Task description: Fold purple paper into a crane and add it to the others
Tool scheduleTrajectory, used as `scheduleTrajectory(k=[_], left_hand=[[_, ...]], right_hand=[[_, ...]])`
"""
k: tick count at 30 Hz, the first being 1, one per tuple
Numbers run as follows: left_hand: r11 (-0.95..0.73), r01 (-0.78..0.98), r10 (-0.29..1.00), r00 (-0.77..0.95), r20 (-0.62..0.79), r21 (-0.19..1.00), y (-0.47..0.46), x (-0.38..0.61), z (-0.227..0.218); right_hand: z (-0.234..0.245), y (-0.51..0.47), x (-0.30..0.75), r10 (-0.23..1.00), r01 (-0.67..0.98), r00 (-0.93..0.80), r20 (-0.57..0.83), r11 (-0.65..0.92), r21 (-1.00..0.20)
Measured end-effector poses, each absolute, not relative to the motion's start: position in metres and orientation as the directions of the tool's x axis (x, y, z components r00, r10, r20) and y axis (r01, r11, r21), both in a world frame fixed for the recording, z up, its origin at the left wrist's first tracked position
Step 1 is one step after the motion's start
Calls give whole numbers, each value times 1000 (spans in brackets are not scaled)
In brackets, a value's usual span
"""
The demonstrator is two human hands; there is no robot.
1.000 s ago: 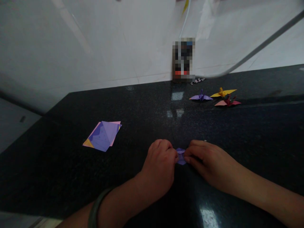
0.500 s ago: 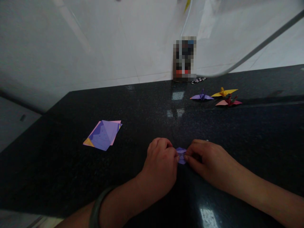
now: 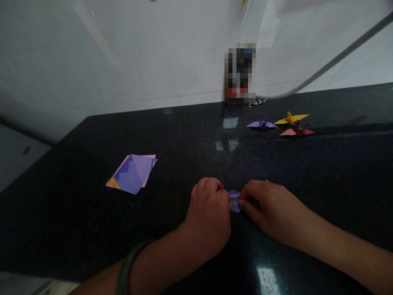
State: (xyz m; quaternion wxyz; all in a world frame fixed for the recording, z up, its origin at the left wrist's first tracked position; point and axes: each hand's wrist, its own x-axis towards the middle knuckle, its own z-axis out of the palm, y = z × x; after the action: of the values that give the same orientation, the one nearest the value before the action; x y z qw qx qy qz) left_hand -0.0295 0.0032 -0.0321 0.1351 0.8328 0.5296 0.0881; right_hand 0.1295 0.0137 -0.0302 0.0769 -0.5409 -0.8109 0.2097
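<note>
Folded paper [image 3: 236, 205] approx 3 o'clock from L hand [image 3: 210, 209], approx 9 o'clock from R hand [image 3: 272, 209]. Both hold it, narrow pinch, one per side.

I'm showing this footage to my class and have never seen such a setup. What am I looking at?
There's no machine here, just a person's two bare hands. One camera, worn on the head and looking forward and down, took every picture. The left hand and right hand hold a small folded purple paper between them at a dark counter. Toward the left lie overlapping paper sheets. Farther back on the right sit three folded-paper birds: a purple bird, a yellow bird and a reddish bird.
</note>
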Motion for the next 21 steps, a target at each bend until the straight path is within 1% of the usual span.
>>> scheduleTrajectory(k=[9,14,16,18,21], left_hand=[[-396,855,909,417,10,334,4,-29,-34],[-397,850,908,418,15,347,4,-30,-33],[-397,849,907,422,8,349,4,-29,-33],[-395,851,907,420,3,347,4,-29,-33],[-395,854,908,419,1,339,5,-29,-33]], right_hand=[[-33,14,129,909,837,-411,-67,348,-422],[-37,11,133,893,815,-447,-49,384,-433],[-38,11,137,873,788,-488,-18,432,-438],[-39,12,142,817,737,-576,19,530,-420],[-38,13,147,691,641,-720,60,696,-323]])
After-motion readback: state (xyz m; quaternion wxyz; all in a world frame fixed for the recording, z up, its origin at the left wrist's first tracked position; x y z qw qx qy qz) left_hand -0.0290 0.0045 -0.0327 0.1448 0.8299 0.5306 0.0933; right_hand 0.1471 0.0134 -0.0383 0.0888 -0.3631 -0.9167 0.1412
